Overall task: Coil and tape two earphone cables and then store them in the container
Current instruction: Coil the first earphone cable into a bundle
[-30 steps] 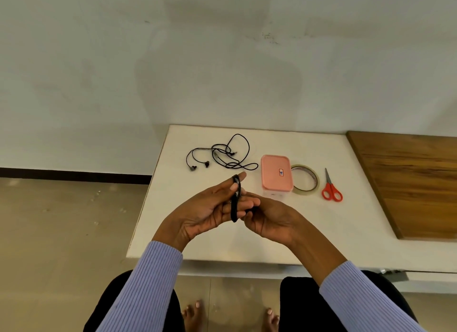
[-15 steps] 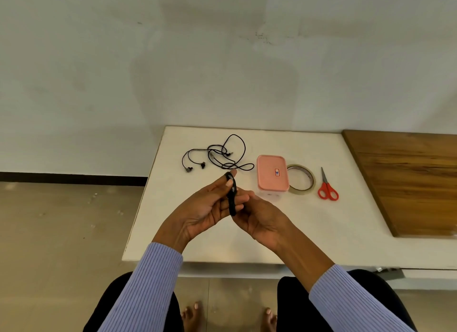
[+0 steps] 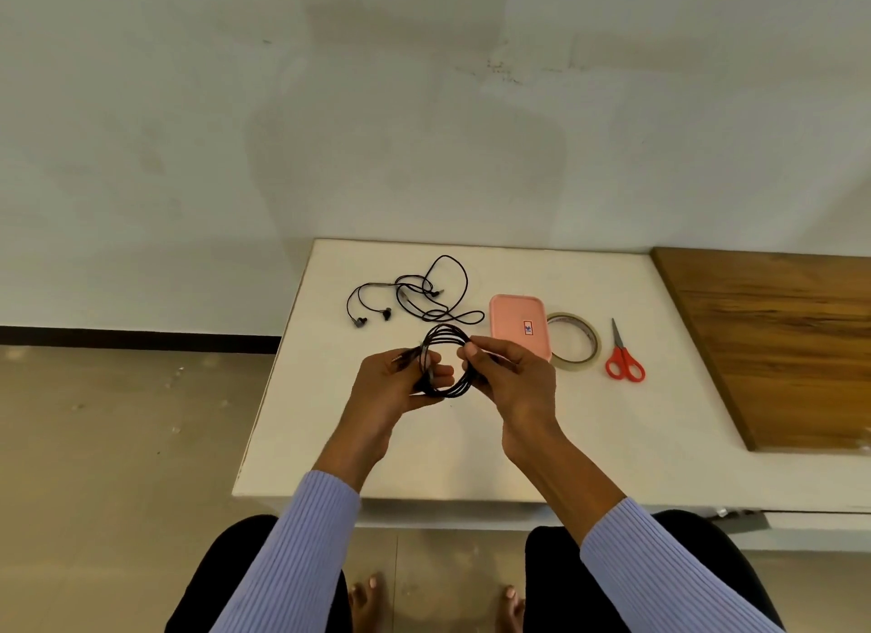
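The left hand and the right hand each pinch one side of a round coil of thin black earphone cable, holding it in the air just above the white tabletop. Both grips are closed on the coil, thumb against fingers, on opposite sides. That likely keeps the loops stacked and stops them from springing apart until tape goes on. The coil stands roughly upright and faces the camera, so its open middle shows.

Beyond the hands, the second black earphone cable lies loose and uncoiled on the tabletop, its earbuds toward the left. Just right of it sits the pink rectangular lidded container, then the roll of clear tape beside it, then the red-handled scissors. All are within easy reach, probably laid out in order of use. A brown wooden board covers the right part of the surface.

The right hand hides the container's near corner. Where the coil's plug and earbuds sit cannot be made out; the fingers cover them. The sticker on the lid is too small to read.
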